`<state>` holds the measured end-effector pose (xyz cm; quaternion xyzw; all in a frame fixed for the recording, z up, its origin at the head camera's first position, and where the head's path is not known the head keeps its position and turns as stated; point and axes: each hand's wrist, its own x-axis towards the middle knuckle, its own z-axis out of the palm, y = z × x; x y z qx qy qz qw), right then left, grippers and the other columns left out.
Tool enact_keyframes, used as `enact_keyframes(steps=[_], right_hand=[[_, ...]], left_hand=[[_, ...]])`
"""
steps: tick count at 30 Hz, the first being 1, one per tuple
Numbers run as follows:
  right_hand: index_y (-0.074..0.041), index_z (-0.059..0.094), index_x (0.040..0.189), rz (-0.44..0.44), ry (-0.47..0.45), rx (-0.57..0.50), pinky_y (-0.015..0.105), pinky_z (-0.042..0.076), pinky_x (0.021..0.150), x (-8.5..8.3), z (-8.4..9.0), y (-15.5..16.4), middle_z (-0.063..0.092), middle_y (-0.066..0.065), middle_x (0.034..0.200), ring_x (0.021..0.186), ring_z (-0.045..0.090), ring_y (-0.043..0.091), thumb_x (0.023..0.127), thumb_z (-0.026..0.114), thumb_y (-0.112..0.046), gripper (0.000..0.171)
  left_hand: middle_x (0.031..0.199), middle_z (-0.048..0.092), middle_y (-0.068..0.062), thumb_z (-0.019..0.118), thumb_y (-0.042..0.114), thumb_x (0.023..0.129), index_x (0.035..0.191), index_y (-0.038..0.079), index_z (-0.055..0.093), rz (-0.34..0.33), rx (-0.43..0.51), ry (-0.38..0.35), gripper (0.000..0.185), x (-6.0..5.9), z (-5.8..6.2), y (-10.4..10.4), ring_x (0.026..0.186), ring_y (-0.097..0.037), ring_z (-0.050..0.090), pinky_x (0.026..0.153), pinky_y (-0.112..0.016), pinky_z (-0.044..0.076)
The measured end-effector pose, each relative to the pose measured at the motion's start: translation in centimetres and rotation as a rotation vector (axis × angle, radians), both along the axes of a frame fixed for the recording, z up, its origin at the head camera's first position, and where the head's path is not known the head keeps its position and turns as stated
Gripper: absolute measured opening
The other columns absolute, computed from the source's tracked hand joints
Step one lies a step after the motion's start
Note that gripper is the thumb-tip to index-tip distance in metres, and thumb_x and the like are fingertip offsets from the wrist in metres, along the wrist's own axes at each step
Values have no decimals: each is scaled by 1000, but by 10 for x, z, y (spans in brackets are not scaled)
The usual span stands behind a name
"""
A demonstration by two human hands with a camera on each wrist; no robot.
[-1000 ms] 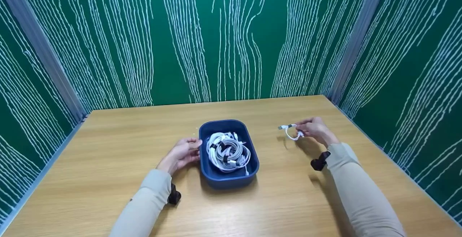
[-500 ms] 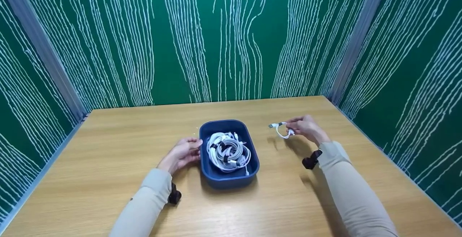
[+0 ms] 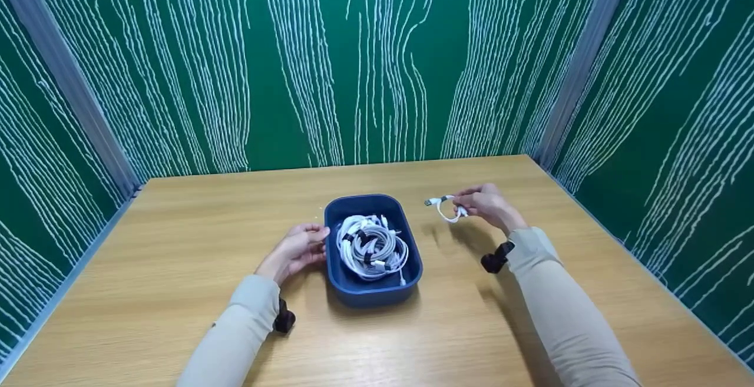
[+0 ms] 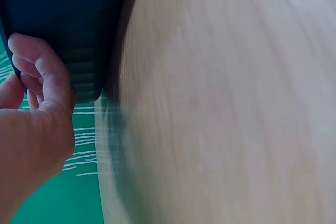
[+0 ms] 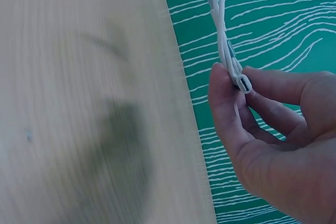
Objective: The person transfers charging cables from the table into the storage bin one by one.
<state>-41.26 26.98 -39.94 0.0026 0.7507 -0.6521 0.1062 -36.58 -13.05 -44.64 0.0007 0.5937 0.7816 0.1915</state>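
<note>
A dark blue plastic bin [image 3: 374,298] stands upright on the table, with several coiled white charging cables [image 3: 371,248] inside, some bound with black straps. My left hand [image 3: 297,251] holds the bin's left side; in the left wrist view its curled fingers [image 4: 52,72] lie against the outer wall and the thumb is at the rim. Over the table to the right of the bin, my right hand [image 3: 486,204] pinches a short white USB cable [image 3: 446,213] between thumb and fingers. In the right wrist view a small oval connector [image 5: 243,83] shows at the fingertips.
The wooden table [image 3: 194,269] reaches back to a green wall [image 3: 288,69] with white wavy lines. Similar panels rise on the left and right, joined by grey corner posts [image 3: 574,75]. Black cameras [image 3: 284,319] are worn at both wrists.
My right hand has moved left with the USB cable, closer to the bin. The left hand and the bin have stayed in place.
</note>
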Motion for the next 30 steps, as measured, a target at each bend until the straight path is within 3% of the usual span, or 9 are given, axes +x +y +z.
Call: enact_keyframes(steps=[7,24,30], right_hand=[[15,46,128,9,-19,11,19,57,70,0,7,-11,65,3,82,79,67,14,96,55,-2,38],[15,49,122,39,-2,-38,18,56,67,-6,13,-49,66,4,77,73,65,12,94,56,2,33],[18,47,124,64,20,-50,16,55,63,-8,14,-61,65,0,73,69,64,9,94,54,2,35]], left_hand=[[73,51,0,50,6,99,102,5,42,-1,-7,-8,8,-1,0,0,62,-11,51,60,-25,49],[72,52,1,50,5,98,97,6,45,21,0,-16,6,0,0,1,63,-12,50,60,-25,48],[71,50,1,48,5,99,95,8,44,-3,-7,0,6,0,0,1,62,-12,49,60,-25,49]])
